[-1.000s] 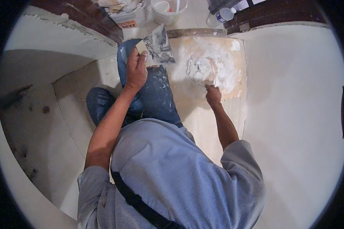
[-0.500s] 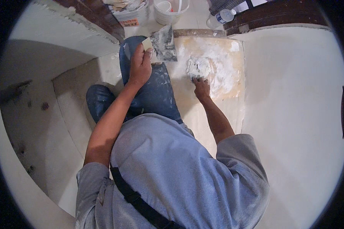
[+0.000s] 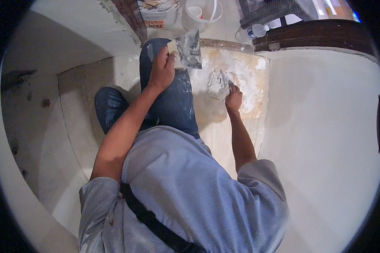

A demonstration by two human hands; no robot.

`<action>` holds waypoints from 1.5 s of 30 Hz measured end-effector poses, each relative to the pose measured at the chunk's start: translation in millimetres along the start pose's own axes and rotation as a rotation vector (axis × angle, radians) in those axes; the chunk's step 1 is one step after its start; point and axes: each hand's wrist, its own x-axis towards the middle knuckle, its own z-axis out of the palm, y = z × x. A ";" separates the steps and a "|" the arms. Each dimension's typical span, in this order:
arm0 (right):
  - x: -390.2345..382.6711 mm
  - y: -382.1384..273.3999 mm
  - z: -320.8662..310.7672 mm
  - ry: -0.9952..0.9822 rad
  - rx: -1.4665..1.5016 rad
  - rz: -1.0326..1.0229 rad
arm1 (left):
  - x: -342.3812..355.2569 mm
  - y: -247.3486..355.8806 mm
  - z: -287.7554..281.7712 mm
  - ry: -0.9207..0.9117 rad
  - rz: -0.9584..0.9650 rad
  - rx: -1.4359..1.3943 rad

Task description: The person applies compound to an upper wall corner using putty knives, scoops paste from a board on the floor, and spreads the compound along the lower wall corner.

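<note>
My left hand [image 3: 161, 71] is closed on the pale edge of a wide flat putty scraper [image 3: 190, 49], whose dark blade is smeared with white. It is held over my bent knee. On the right, my right hand [image 3: 234, 100] is closed round a putty knife, mostly hidden by the fingers; a thin dark part [image 3: 230, 84] shows at the fingertips. The knife meets the right side of a wet heap of white putty [image 3: 216, 84]. This heap lies on a tan board [image 3: 257, 110] on the floor, coated with white smears.
Beyond the board are a white bucket [image 3: 216, 14] with a cup inside, a full pail or sack [image 3: 156, 12] and a lying plastic bottle [image 3: 255, 31]. Pale walls [image 3: 316, 105] rise on both sides. A dark wooden frame [image 3: 308, 34] stands at the far right.
My right hand has moved from the near edge of the putty to its right side, turning the knife. The left hand keeps its hold on the scraper. The whole view has shifted slightly.
</note>
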 end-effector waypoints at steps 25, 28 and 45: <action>7.9 0.9 11.3 -0.057 -0.088 -0.180 | 5.8 -13.9 6.4 -0.086 -0.037 -0.192; 11.9 -28.5 36.2 -0.028 -0.292 -0.197 | 3.9 -13.9 8.7 -0.073 -0.041 -0.227; 21.1 -12.5 17.3 -0.376 -0.167 -0.135 | 1.7 -11.7 8.1 -0.004 -0.025 -0.226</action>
